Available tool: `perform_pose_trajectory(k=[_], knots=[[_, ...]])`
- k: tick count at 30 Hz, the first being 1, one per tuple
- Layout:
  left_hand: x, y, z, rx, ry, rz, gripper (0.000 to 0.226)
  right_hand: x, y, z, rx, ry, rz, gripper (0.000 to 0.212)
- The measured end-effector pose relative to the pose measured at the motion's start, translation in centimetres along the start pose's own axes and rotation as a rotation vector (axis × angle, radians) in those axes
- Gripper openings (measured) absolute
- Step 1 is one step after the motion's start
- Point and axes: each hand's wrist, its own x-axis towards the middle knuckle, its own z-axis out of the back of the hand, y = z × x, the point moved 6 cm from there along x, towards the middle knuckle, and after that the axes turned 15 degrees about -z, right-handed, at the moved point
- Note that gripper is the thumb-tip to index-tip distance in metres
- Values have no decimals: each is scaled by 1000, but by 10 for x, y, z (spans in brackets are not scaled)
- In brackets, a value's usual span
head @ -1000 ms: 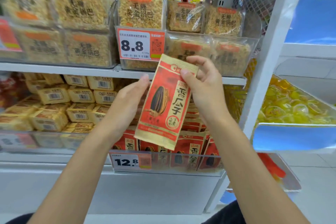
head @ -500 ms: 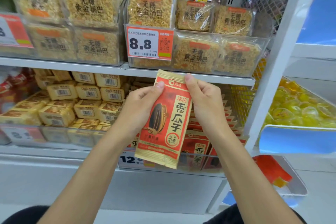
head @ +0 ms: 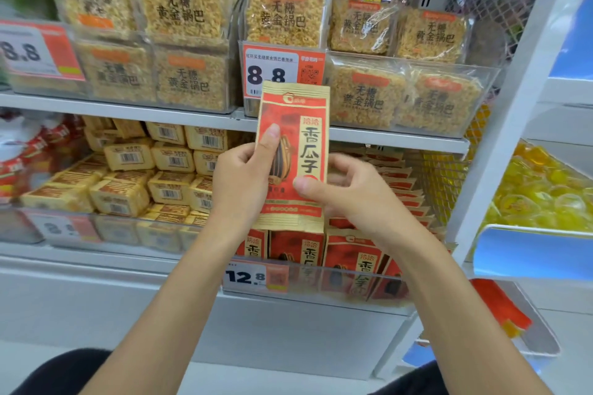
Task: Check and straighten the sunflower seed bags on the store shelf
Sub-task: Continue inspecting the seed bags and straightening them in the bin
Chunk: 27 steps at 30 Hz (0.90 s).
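— Where does the view sit?
— On the person's head, facing forward and a little down at the store shelf (head: 128, 109), nearly square to its front.
— How near?
— Close. Both forearms enter from the bottom edge, and the left hand (head: 244, 183) and right hand (head: 349, 196) hold a sunflower seed bag (head: 308, 125) at mid-frame, before the shelf.
— Wide lens?
— Yes: the white upright (head: 500, 125) leans at the right edge, and dark knees (head: 64, 372) show in the bottom corners.
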Motion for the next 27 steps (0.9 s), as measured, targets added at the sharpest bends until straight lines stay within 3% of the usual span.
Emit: perform_pose_trajectory(k=[4, 8, 11, 14, 16, 18, 21, 23, 25, 27], knots=[[-2, 7, 3, -36, -44, 56, 65, 1, -5, -9, 94, 81, -26, 29], [-3, 12, 5, -76, -108, 77, 57, -1, -4, -16, 3, 151, -7, 46], [-1, 10, 9, 99, -134, -69, 40, 0, -6, -16, -25, 86, 41, 48], [6, -9, 19, 325, -115, -299, 38, -4, 2, -13, -13, 19, 180, 45], [8, -22, 20, 144, -60, -321, 40, -8, 10, -13, -11, 29, 267, 53], [7, -29, 12, -168, 44, -207, 50, -7, 12, -17, -87, 45, 315, 63], [2, -25, 3, -283, 123, -68, 44, -3, 5, -28, -319, 18, 319, 73], [4, -13, 8, -308, 39, 0, 29, -3, 4, -27, -252, -36, 301, 70], [4, -1, 13, -398, -33, 91, 27, -1, 2, -17, -57, -111, 239, 68], [3, 2, 10, -460, -19, 136, 28, 5, -2, -10, -43, -170, 185, 63]])
